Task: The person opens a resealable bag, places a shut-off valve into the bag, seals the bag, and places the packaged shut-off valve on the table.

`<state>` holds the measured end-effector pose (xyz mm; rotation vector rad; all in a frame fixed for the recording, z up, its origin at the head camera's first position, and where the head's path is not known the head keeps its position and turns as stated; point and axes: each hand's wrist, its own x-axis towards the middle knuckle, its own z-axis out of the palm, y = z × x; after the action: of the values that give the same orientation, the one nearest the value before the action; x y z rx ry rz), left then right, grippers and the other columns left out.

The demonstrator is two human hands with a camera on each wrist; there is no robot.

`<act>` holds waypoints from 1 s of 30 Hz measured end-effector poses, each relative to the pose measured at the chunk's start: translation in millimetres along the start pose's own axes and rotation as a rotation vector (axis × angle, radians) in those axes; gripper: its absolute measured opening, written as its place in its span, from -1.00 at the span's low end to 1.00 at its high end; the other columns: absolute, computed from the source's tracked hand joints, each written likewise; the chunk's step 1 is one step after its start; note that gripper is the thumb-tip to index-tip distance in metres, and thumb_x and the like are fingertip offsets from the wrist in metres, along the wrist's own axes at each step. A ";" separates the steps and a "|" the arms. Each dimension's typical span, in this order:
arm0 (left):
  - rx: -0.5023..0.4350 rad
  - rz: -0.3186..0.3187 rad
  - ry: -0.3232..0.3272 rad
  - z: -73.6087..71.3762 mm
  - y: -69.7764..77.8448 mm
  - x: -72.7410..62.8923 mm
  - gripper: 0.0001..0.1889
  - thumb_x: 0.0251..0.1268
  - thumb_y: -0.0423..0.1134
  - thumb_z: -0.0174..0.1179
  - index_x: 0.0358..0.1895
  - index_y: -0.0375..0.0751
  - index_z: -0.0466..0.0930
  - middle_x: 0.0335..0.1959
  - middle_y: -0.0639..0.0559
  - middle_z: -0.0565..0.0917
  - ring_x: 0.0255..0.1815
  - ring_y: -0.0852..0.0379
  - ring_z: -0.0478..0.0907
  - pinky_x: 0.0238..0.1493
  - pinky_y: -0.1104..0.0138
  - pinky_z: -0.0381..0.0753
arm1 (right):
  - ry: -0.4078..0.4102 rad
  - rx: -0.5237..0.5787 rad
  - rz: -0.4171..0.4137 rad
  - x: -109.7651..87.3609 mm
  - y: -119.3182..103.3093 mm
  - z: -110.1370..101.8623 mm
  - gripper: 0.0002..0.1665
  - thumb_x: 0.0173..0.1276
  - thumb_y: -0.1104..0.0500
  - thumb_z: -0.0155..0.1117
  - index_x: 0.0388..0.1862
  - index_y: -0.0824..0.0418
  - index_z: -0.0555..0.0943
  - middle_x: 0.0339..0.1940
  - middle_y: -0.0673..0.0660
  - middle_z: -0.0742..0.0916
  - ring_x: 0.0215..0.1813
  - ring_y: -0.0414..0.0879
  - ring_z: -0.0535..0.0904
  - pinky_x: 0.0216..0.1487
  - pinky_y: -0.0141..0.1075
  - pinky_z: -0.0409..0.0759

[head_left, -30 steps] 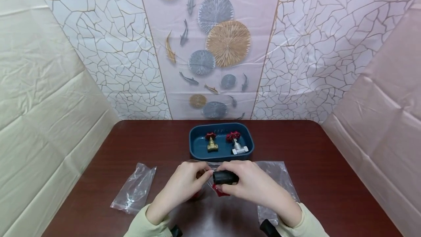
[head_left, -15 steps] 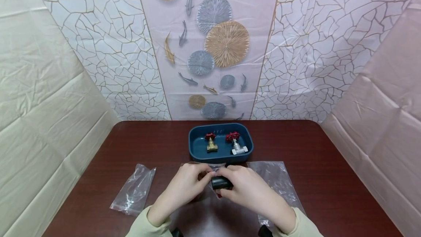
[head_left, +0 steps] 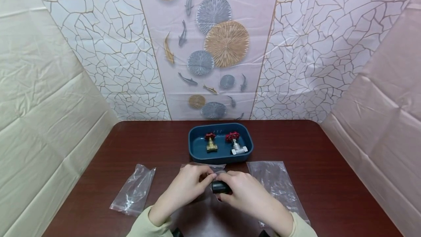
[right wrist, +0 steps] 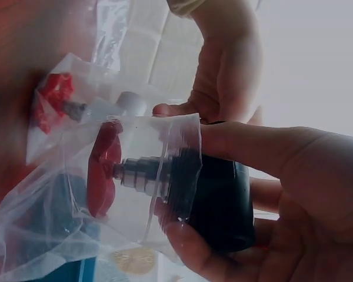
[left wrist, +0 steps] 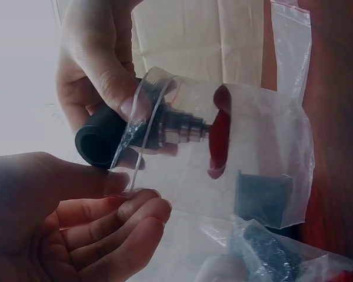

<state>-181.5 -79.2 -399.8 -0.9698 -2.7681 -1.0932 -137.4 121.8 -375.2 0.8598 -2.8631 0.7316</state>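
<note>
My right hand (head_left: 241, 189) grips a black-bodied valve (left wrist: 103, 138) with a silver stem and a red handwheel (left wrist: 220, 132). The handwheel and stem are inside a clear zip bag (left wrist: 265, 135), while the black body's open end sticks out of its mouth. At that mouth my left hand (head_left: 187, 184) pinches the plastic between thumb and fingers. In the right wrist view, the right fingers lie round the black body (right wrist: 223, 202). A second bagged valve (right wrist: 56, 100), with a red handwheel and pale metal body, lies beyond; the left hand hides it in the head view.
A blue tray (head_left: 221, 161) stands behind my hands, holding a brass valve (head_left: 212, 145) and a silver valve (head_left: 238, 148), both with red handwheels. One clear bag (head_left: 135, 191) lies at left, another (head_left: 279, 185) at right on the dark red table (head_left: 315, 149).
The right hand has drawn slightly downward with the black valve. Its red handwheel, visible a second ago in the head view, is now nearly hidden. My left hand stays almost still at the bag's edge.
</note>
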 end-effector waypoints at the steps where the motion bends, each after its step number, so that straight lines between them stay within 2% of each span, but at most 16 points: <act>1: 0.001 0.001 -0.009 0.7 -0.5 0.4 -0.87 0.45 -0.16 0.25 -0.28 0.00 0.75 -0.55 0.35 0.60 -0.60 0.41 0.43 -0.48 0.42 0.45 | -0.005 0.002 0.004 -0.1 1.1 1.5 -0.72 0.17 0.14 0.55 -0.16 0.06 0.67 -0.38 -0.14 0.66 -0.40 -0.31 0.50 -0.42 -0.32 0.50; 4: -0.009 -0.001 -0.036 2.8 -2.5 1.1 -0.87 0.45 -0.15 0.25 -0.26 -0.02 0.76 -0.51 0.32 0.63 -0.57 0.42 0.45 -0.46 0.43 0.48 | -0.021 0.011 0.019 -0.2 4.4 6.1 -0.73 0.16 0.15 0.55 -0.18 0.05 0.67 -0.40 -0.16 0.65 -0.41 -0.31 0.49 -0.45 -0.32 0.47; 9: -0.024 -0.028 -0.079 8.1 -6.2 2.0 -0.86 0.46 -0.14 0.24 -0.23 -0.04 0.76 -0.59 0.30 0.60 -0.63 0.40 0.44 -0.53 0.43 0.45 | -0.038 0.005 0.029 0.2 11.1 14.0 -0.73 0.15 0.17 0.54 -0.20 0.05 0.66 -0.43 -0.15 0.62 -0.43 -0.28 0.47 -0.46 -0.32 0.44; 18: -0.001 -0.058 -0.132 22.2 -15.4 6.9 -0.86 0.45 -0.17 0.23 -0.26 -0.05 0.76 -0.66 0.31 0.52 -0.69 0.37 0.39 -0.61 0.43 0.36 | -0.087 -0.015 0.048 0.4 22.3 28.9 -0.63 0.13 0.14 0.55 -0.06 0.11 0.70 -0.38 -0.10 0.70 -0.38 -0.23 0.56 -0.43 -0.28 0.49; 24: 0.026 -0.025 -0.125 28.4 -18.6 8.1 -0.87 0.44 -0.17 0.25 -0.25 -0.06 0.77 -0.57 0.30 0.60 -0.62 0.39 0.40 -0.57 0.43 0.39 | -0.116 -0.023 0.051 -0.1 26.5 34.1 -0.66 0.14 0.17 0.57 -0.10 0.12 0.68 -0.36 -0.05 0.71 -0.36 -0.20 0.59 -0.42 -0.28 0.50; 30: 0.072 0.012 -0.122 35.0 -22.0 9.7 -0.88 0.41 -0.20 0.27 -0.26 -0.09 0.77 -0.54 0.30 0.61 -0.57 0.41 0.41 -0.49 0.44 0.42 | -0.102 -0.060 0.039 -1.4 31.4 39.2 -0.70 0.08 0.22 0.59 -0.26 0.11 0.64 -0.45 -0.03 0.66 -0.41 -0.18 0.58 -0.47 -0.25 0.48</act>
<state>-194.3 -64.6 -437.5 -1.0781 -2.8699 -0.9563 -150.2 127.4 -423.5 0.8591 -2.9822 0.6195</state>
